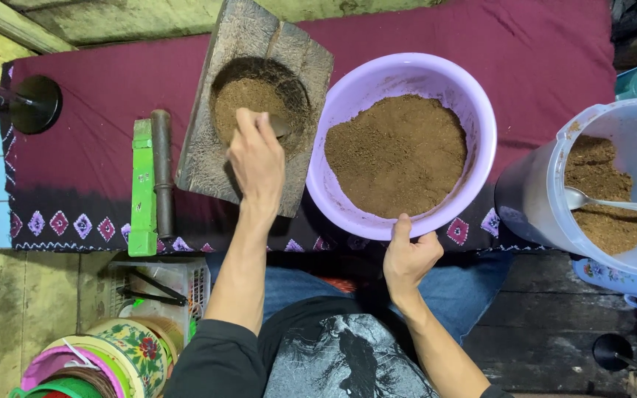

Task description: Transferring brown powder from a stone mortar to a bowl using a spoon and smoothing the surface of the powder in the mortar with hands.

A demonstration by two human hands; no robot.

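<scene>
Brown powder (248,103) fills the round hollow of a grey stone mortar block (259,103), which lies tilted on the maroon cloth (540,59) in front of you; your left hand (257,158) reaches into that hollow, its fingers closed around the handle of a metal spoon (280,127) whose bowl rests at the edge of the powder; your right hand (409,258) grips the near rim of the lilac plastic basin (403,144), thumb over the lip and fingers curled beneath, and the basin sits just beside the mortar block, touching or nearly touching it, with a broad heap of the same brown powder inside; to the left of the block a dark wooden pestle (162,173) lies lengthwise against a green wooden bar (141,188); at the right edge a clear plastic tub (617,184) holds more brown powder with a second spoon (613,203) lying across it; a black round stand base (35,105) sits at the far left corner of the cloth; below the cloth, by your left knee, a white crate (164,284) and a stack of coloured, flower-printed lids (105,361) rest on the floor.
</scene>
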